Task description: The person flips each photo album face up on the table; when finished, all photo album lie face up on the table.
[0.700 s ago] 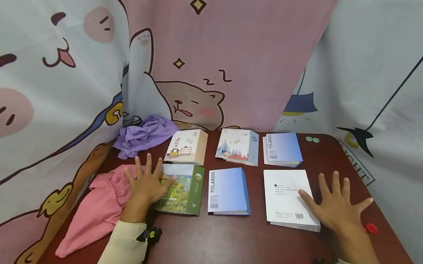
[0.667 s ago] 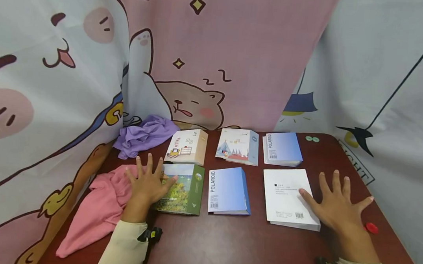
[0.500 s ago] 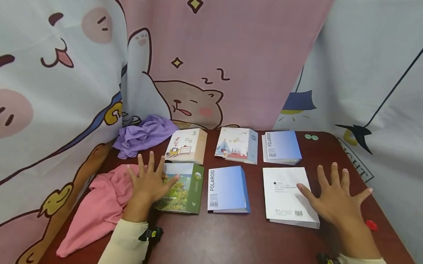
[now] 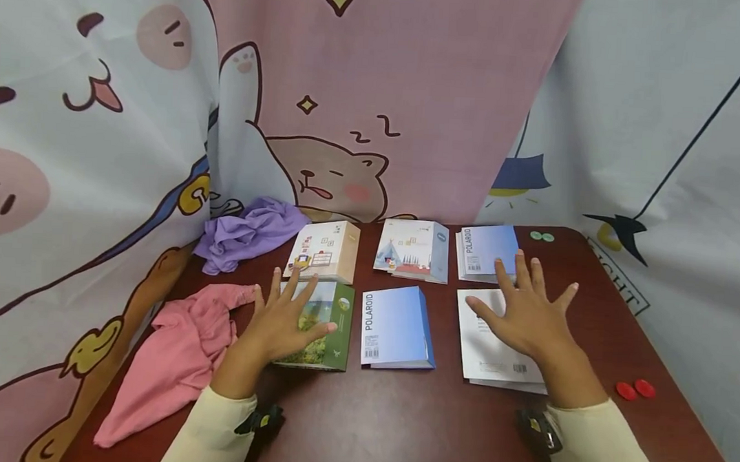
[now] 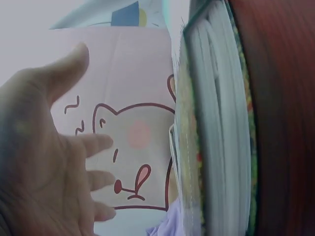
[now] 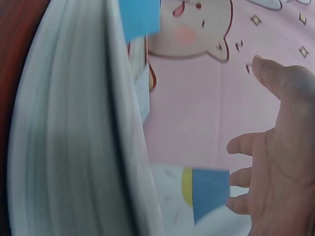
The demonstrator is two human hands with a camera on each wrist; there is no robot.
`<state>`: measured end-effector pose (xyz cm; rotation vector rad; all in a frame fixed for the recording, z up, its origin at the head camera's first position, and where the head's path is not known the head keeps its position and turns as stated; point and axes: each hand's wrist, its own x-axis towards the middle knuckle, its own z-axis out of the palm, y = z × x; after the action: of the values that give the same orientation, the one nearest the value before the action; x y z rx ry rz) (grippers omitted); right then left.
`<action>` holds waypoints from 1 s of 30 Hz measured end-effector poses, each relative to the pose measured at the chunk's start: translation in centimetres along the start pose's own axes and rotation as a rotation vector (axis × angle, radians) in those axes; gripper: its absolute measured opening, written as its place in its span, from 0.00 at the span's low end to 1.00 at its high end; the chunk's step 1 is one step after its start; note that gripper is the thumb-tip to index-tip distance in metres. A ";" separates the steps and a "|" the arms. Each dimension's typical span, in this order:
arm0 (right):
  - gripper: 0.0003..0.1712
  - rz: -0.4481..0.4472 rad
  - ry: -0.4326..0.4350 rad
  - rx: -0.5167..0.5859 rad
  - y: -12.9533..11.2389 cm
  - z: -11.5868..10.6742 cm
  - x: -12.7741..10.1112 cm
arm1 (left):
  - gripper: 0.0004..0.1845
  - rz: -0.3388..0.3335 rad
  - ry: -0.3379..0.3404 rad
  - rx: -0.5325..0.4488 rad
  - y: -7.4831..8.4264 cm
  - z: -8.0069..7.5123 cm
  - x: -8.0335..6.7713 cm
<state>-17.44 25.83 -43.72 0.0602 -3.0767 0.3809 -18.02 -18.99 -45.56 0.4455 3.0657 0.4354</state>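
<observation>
left grip (image 4: 284, 326), right grip (image 4: 532, 322) shifted inward | splayed, empty | white book (image 4: 491, 353), green album (image 4: 323, 347) overlapped

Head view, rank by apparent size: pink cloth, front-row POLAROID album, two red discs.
1. Pink cloth
2. Front-row POLAROID album
3. Left red disc and right red disc: look alike, not ranked.

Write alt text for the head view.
Spread left hand hovers above a green landscape-print book, right hand above a white book. The brown table also bears four rectangular books, crumpled pink cloth, crumpled purple cloth, red discs, green discs.
</observation>
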 end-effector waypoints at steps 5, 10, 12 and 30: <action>0.64 -0.050 -0.041 0.027 -3.0 1.3 1.8 | 0.57 0.087 -0.024 -0.064 0.6 0.1 0.1; 0.62 -0.121 -0.065 0.052 -5.7 3.2 3.6 | 0.59 0.151 -0.019 -0.108 0.3 1.2 -0.1; 0.61 -0.148 -0.080 0.058 -6.9 3.9 4.2 | 0.59 0.167 -0.019 -0.113 0.2 1.7 -0.2; 0.54 -0.336 -0.261 0.186 -14.5 5.8 6.5 | 0.59 0.333 -0.027 -0.215 -0.9 3.5 -0.5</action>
<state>-23.51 10.11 -45.50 0.6734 -3.1799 0.6838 -17.58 -18.97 -49.15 0.9437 2.8759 0.7488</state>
